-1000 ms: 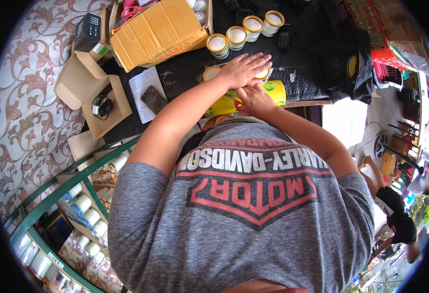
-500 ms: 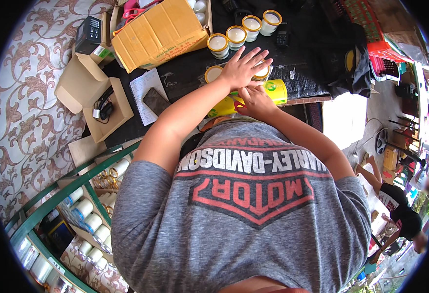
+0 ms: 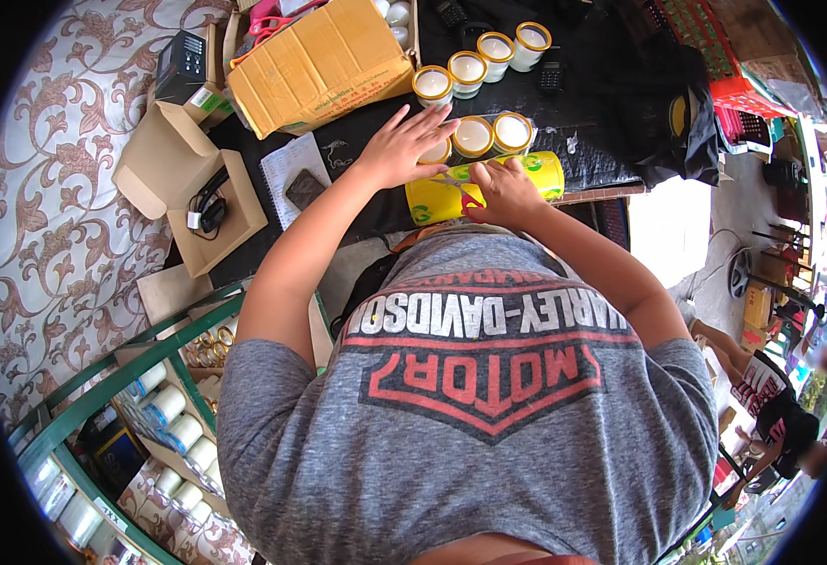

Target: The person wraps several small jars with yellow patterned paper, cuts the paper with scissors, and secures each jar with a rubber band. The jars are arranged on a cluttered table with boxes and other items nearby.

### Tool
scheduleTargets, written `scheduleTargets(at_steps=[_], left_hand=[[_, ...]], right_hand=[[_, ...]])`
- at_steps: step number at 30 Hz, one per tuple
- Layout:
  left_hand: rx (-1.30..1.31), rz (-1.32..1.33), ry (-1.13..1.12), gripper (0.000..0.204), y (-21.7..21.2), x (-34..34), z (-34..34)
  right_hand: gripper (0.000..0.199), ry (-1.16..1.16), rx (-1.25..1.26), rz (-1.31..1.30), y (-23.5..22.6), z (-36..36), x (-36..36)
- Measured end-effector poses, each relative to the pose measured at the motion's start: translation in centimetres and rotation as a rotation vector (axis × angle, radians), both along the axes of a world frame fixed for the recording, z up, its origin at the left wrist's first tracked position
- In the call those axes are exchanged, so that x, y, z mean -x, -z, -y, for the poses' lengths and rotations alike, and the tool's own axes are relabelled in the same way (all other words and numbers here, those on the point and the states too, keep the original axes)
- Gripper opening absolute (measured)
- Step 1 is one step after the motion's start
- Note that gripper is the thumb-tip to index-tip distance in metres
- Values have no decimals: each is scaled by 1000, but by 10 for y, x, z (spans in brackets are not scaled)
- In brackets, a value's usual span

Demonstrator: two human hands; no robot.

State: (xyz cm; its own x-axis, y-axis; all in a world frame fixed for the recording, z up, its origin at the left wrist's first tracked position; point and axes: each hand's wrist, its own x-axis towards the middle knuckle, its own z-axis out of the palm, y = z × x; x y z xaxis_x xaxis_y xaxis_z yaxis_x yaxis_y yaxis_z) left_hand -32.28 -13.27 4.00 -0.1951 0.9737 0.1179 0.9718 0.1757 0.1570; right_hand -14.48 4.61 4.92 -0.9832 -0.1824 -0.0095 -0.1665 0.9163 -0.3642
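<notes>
My left hand [image 3: 402, 149] is open, its fingers spread over the left one of three candle jars [image 3: 473, 137] with gold rims. Clear plastic seems to lie around these jars. Curled over a yellow roll [image 3: 425, 201] with green marks, my right hand [image 3: 506, 193] is closed on a pair of scissors with red handles [image 3: 471, 202]. Their blades point left toward my left thumb. Part of the grip is hidden under the fingers. Behind, several more gold-rimmed candle jars [image 3: 467, 71] stand in a slanting row.
A brown carton [image 3: 319, 71] stands at the back left. Near it are an open cardboard box [image 3: 230, 221] with a black cable, a notebook [image 3: 277, 188] and a phone [image 3: 305, 189]. A green-framed rack [image 3: 84, 414] is at the lower left. Another person [image 3: 781, 414] is at far right.
My left hand has moved left, off my right hand and onto the left jar, uncovering the other two. My right hand has shifted slightly right.
</notes>
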Motion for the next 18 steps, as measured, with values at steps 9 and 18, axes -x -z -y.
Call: scheduleTargets(at_steps=[9,18], left_hand=[[35,-8,-41,69,11,0,9],[6,28,-54,73,15,-1,12]], right_hand=[[59,-129,22,-36,15,-5,23],[51,-84,57,-9,5,31,33]])
